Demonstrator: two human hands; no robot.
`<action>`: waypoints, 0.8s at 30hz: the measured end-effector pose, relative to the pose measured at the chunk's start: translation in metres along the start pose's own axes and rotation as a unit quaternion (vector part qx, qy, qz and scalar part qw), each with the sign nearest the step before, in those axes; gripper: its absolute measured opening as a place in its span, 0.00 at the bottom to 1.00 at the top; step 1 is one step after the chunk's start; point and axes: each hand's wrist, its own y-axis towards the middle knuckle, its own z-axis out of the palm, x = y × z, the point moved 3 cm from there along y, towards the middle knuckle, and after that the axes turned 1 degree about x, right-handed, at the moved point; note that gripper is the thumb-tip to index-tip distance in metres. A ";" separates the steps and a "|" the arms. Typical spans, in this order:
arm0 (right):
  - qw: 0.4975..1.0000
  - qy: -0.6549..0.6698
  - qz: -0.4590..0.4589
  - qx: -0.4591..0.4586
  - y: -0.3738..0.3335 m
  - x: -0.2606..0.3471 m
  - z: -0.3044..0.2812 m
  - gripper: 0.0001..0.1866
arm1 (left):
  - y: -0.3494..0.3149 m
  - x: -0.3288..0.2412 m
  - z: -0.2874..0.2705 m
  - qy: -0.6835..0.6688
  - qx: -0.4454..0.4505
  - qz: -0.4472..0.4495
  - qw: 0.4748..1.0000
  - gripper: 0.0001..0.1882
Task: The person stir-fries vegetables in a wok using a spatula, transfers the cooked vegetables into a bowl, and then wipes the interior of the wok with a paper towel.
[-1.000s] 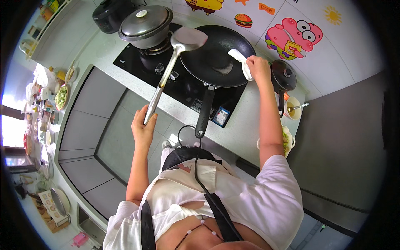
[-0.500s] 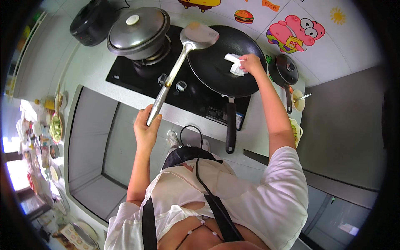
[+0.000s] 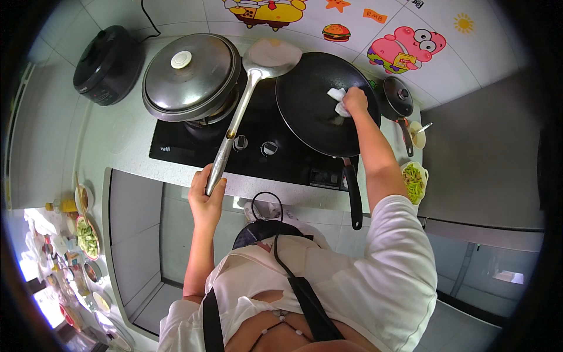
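My left hand [image 3: 206,186] is closed round the handle end of a long metal wok spatula [image 3: 239,114]. Its broad blade is raised over the cooktop between the two burners. My right hand [image 3: 355,101] grips a crumpled white paper towel [image 3: 341,110] and presses it to the inner right side of a black wok [image 3: 311,100]. The wok sits on the right burner with its black handle [image 3: 354,199] toward me. A damp-looking smear shows on its surface just below the towel.
A lidded metal pot [image 3: 190,76] stands on the left burner of the black cooktop [image 3: 176,144], a black rice cooker [image 3: 109,64] beyond it. Rightward are a small lidded saucepan [image 3: 399,97], a bowl with a spoon [image 3: 417,136] and a dish of green vegetables [image 3: 414,182].
My right hand has moved the paper towel further toward the wok's right side. The view has shifted, and the wok's handle now points more to the right. The spatula stays in my left hand.
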 end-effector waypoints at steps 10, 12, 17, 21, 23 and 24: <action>0.946 0.222 -0.184 -0.145 0.029 0.086 0.032 0.05 | 0.003 0.000 0.002 0.033 -0.005 -0.029 0.999 0.17; 0.914 0.338 -0.225 0.003 0.017 0.098 0.036 0.04 | 0.006 -0.001 0.007 0.023 -0.010 -0.026 0.999 0.17; 0.828 0.197 -0.449 0.273 -0.055 0.091 0.017 0.03 | 0.010 -0.009 0.016 0.036 0.001 -0.004 0.999 0.17; 0.803 -0.049 -0.474 0.358 -0.076 0.036 -0.004 0.05 | 0.014 -0.016 0.024 0.036 0.000 0.015 0.999 0.17; 0.861 -0.136 -0.435 0.226 -0.046 0.001 -0.003 0.05 | 0.018 -0.018 0.031 0.027 0.008 0.017 0.999 0.17; 0.889 -0.150 -0.406 0.150 -0.031 0.000 -0.009 0.04 | 0.018 -0.017 0.033 0.024 0.008 0.012 1.000 0.17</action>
